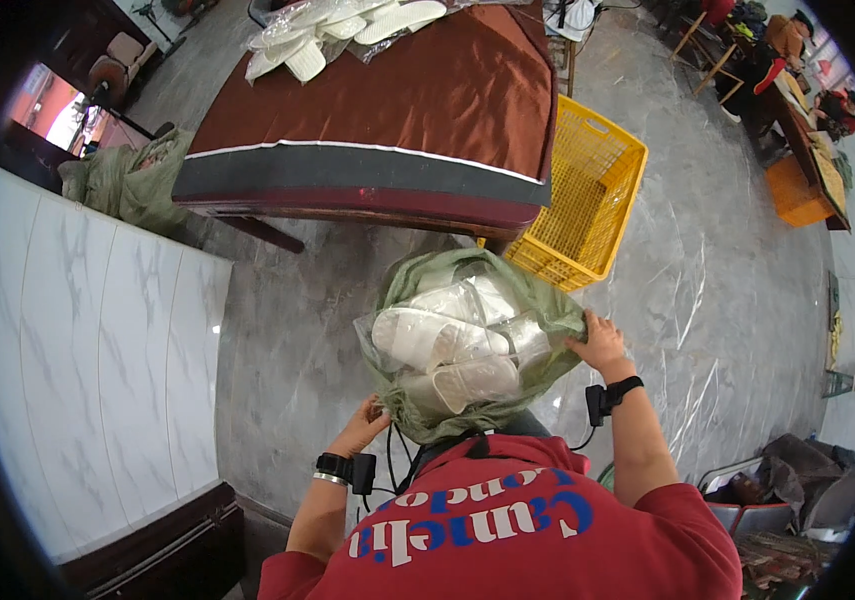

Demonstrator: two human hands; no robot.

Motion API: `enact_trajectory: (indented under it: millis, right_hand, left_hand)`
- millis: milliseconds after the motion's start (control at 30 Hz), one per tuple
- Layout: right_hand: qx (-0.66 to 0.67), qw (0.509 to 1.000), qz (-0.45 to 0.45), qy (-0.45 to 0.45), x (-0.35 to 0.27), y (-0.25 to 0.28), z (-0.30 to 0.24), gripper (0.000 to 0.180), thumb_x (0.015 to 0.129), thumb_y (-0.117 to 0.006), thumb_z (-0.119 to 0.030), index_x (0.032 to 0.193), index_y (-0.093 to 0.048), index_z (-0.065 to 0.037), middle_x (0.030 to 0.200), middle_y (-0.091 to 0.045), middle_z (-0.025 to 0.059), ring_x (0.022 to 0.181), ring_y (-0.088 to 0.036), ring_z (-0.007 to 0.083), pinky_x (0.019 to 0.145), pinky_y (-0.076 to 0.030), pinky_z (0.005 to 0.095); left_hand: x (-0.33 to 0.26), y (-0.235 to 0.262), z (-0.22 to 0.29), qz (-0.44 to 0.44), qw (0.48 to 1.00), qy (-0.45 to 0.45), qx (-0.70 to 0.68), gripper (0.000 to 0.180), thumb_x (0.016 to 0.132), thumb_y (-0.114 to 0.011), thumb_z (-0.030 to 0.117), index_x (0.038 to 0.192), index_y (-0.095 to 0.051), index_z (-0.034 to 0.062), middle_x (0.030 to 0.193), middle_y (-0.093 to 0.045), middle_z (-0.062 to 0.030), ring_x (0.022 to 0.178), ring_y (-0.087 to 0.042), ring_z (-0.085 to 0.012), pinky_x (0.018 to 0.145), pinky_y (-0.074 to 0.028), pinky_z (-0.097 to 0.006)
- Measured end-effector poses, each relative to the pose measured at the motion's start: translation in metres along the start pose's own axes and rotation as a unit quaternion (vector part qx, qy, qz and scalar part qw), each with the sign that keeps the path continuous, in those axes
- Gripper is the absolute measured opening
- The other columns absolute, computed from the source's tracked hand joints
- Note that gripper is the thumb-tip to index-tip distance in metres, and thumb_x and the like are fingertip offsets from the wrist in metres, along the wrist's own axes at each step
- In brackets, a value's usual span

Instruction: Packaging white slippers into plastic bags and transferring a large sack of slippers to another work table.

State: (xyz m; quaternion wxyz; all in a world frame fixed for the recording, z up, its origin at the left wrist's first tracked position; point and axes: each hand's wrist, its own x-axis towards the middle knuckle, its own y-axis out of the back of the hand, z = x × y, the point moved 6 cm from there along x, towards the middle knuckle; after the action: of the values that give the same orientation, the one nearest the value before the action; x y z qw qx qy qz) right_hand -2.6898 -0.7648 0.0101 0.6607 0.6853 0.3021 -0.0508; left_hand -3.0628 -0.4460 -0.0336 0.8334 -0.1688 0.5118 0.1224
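In front of me stands a green woven sack (555, 309) with its mouth spread wide. Inside lie several white slippers (417, 338) wrapped in clear plastic. My right hand (601, 345) is closed on the right edge of the sack's mouth. At the lower left, my left hand (359, 428) has its fingers curled against the sack's rim, gripping it; its fingertips are partly hidden by the green fabric. Each wrist wears a black band with a small box attached.
Beyond the sack is a table with a brown cloth (397, 105), bearing more bagged white slippers (342, 25). A yellow plastic crate (630, 190) stands at its right. A white marbled partition (97, 350) runs along the left. Other people sit at a bench (809, 140), far right.
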Motion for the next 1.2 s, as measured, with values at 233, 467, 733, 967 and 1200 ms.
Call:
enact_trajectory:
  millis: [233, 467, 733, 967, 1200]
  right_hand:
    - [-0.031, 0.998, -0.013, 0.048, 0.011, -0.010, 0.029, 0.071, 0.070, -0.064, -0.055, 0.120, -0.048, -0.008, 0.102, -0.062, 0.0184, 0.097, -0.059, 0.0345, 0.084, -0.043, 0.0471]
    - [-0.097, 0.988, -0.065, 0.100, 0.017, -0.013, 0.030, 0.060, 0.074, -0.059, -0.058, 0.104, -0.059, -0.006, 0.094, -0.065, 0.0193, 0.091, -0.061, 0.0363, 0.079, -0.047, 0.0463]
    - [-0.054, 0.991, -0.095, 0.081, -0.016, -0.046, 0.038, 0.074, 0.077, -0.048, -0.067, 0.093, -0.062, 0.004, 0.087, -0.063, 0.0263, 0.086, -0.061, 0.0432, 0.077, -0.047, 0.0496]
    - [-0.014, 0.991, -0.115, 0.071, -0.062, -0.077, -0.044, 0.065, 0.083, -0.044, -0.062, 0.096, -0.061, -0.001, 0.093, -0.064, 0.0223, 0.091, -0.059, 0.0415, 0.080, -0.045, 0.0489]
    - [-0.041, 0.985, -0.028, 0.165, -0.087, -0.075, -0.191, 0.064, 0.075, -0.064, -0.049, 0.114, -0.048, -0.001, 0.098, -0.062, 0.0188, 0.092, -0.058, 0.0379, 0.079, -0.046, 0.0456]
  left_hand:
    - [0.004, -0.043, 0.010, 0.161, 0.830, -0.402, 0.352, 0.078, 0.065, -0.077, 0.027, 0.130, -0.039, 0.0048, 0.128, -0.045, -0.0201, 0.112, -0.046, -0.0405, 0.095, -0.040, -0.042]
    - [0.021, -0.064, 0.024, 0.286, 0.893, -0.233, 0.260, 0.090, 0.068, -0.069, 0.028, 0.139, -0.021, 0.0026, 0.122, -0.043, -0.0301, 0.109, -0.047, -0.0445, 0.093, -0.041, -0.043]
    - [0.005, -0.033, 0.031, 0.238, 0.874, -0.167, 0.388, 0.042, 0.078, -0.057, 0.040, 0.090, -0.062, 0.0001, 0.088, -0.061, -0.0229, 0.088, -0.058, -0.0402, 0.077, -0.047, -0.046]
    - [0.014, 0.018, 0.095, 0.198, 0.859, -0.253, 0.399, 0.040, 0.082, -0.052, 0.039, 0.083, -0.065, 0.0016, 0.082, -0.063, -0.0215, 0.082, -0.060, -0.0383, 0.072, -0.047, -0.047]
    - [-0.003, 0.046, 0.131, 0.063, 0.812, -0.333, 0.476, 0.035, 0.081, -0.059, 0.035, 0.079, -0.065, 0.0003, 0.079, -0.063, -0.0199, 0.078, -0.060, -0.0389, 0.069, -0.047, -0.046]
